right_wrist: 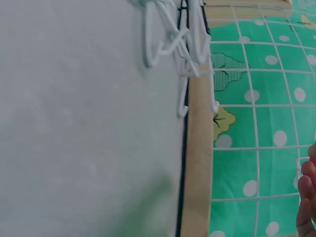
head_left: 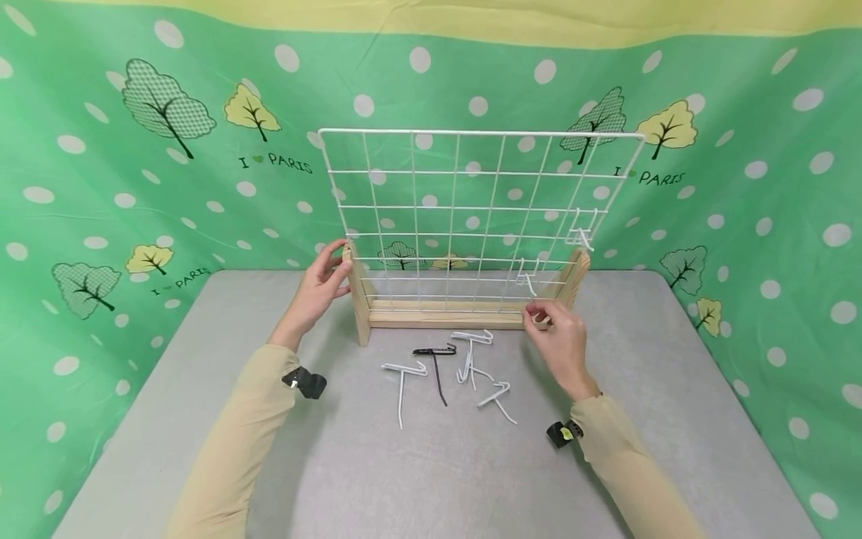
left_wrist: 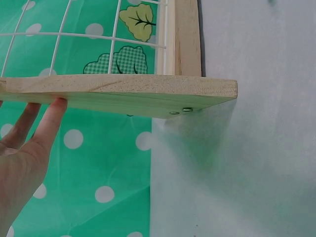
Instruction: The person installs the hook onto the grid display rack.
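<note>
Left hand (head_left: 322, 284) rests relaxed fingers on the wooden stand (head_left: 359, 299) at 9 o'clock of the wire grid (head_left: 465, 217), while the right hand (head_left: 559, 337) at 4 o'clock pinches something tiny, maybe a hook (head_left: 525, 281), can't tell, with loose hooks (head_left: 465, 367) at 6 o'clock.

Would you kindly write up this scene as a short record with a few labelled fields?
Setting: grey table before a green tree-print backdrop
Main item: white wire grid upright in a wooden stand
Left hand: fingers touch the stand's left post
Right hand: fingers pinched at the stand's lower right corner; what they hold is unclear
On the grid: two white hooks, right side
On the table: four loose white hooks and one black hook, in front of the stand
</note>
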A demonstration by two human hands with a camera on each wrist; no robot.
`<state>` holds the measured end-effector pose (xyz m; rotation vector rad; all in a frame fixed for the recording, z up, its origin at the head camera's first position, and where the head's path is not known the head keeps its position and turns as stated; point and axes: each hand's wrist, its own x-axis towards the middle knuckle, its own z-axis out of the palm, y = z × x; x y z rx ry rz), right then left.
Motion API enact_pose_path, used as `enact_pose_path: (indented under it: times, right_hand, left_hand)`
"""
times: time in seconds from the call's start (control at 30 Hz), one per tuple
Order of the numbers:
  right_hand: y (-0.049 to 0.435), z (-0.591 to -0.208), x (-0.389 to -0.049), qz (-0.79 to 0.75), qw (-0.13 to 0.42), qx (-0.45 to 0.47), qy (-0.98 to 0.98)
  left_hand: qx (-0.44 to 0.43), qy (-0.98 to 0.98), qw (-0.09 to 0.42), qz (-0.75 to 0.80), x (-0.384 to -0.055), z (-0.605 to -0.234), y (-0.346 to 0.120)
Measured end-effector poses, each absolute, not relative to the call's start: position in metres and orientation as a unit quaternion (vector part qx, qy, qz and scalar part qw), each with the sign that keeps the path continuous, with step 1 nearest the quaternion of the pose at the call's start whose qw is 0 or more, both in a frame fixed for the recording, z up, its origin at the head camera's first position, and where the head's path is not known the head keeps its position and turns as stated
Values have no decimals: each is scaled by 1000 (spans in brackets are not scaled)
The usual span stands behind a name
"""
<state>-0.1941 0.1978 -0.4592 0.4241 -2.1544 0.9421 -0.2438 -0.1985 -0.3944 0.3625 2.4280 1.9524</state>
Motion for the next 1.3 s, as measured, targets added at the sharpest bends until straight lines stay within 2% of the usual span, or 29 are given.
enact_pose_path:
  times: [0.47,0.73,1.3]
  right_hand:
    - [197,-475,-182,361,264,228,-865]
    - [198,-479,-179,340,240,270,-869]
    - [210,-482,-165,306,151,344,-875]
  left_hand:
    - [110,773,8,625,-237,-383,-195]
    - [111,775,9,623,-232,-379,-194]
    - [110,768,13,630,-234,-380,-195]
